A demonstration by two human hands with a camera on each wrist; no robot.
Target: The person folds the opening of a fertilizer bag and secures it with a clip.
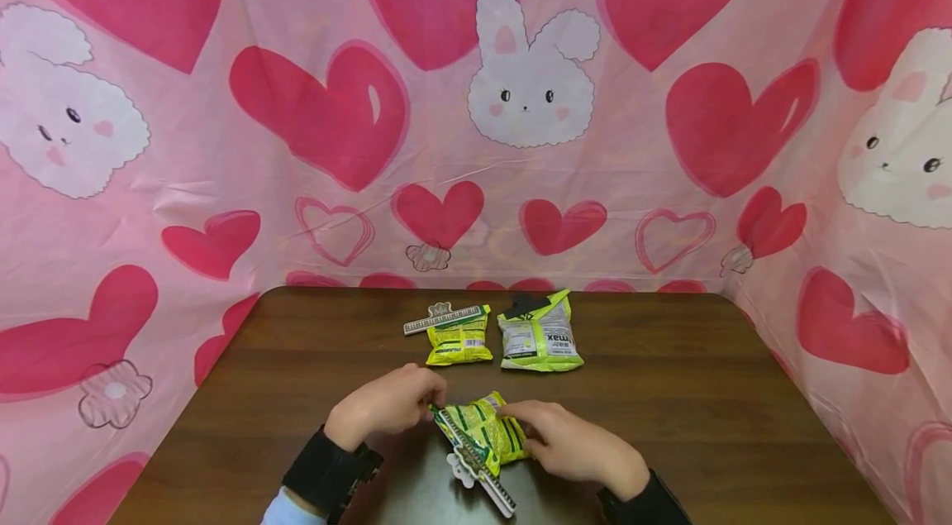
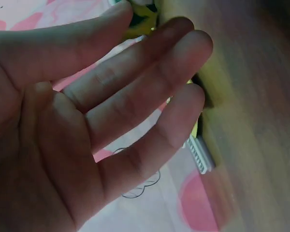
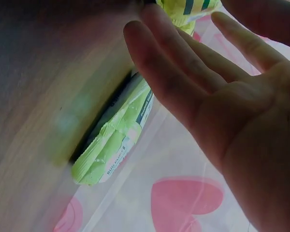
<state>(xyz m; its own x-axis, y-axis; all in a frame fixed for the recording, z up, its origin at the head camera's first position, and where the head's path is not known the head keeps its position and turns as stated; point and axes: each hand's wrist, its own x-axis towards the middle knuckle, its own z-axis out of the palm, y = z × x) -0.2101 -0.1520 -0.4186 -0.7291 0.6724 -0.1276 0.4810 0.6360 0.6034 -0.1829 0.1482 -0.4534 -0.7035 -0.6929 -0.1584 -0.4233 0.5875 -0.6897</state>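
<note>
- We see the near snack bag (image 1: pixel 491 432) at the table's 6 o'clock edge, between both hands.
- Its sealing clip (image 1: pixel 473 461) runs from 11 to 5 o'clock.
- Our left hand (image 1: pixel 387 408) touches the clip's upper end, fingers loosely extended.
- Our right hand (image 1: pixel 568 441) rests on the bag from 3 o'clock, fingers straight and slightly spread.

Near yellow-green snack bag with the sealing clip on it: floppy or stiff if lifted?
Probably floppy and light: the crinkled yellow-green foil snack bag looks thin and puffy. The long white plastic sealing clip likely stiffens only that edge. The glossy film may slide on the smooth brown wooden table.
</note>
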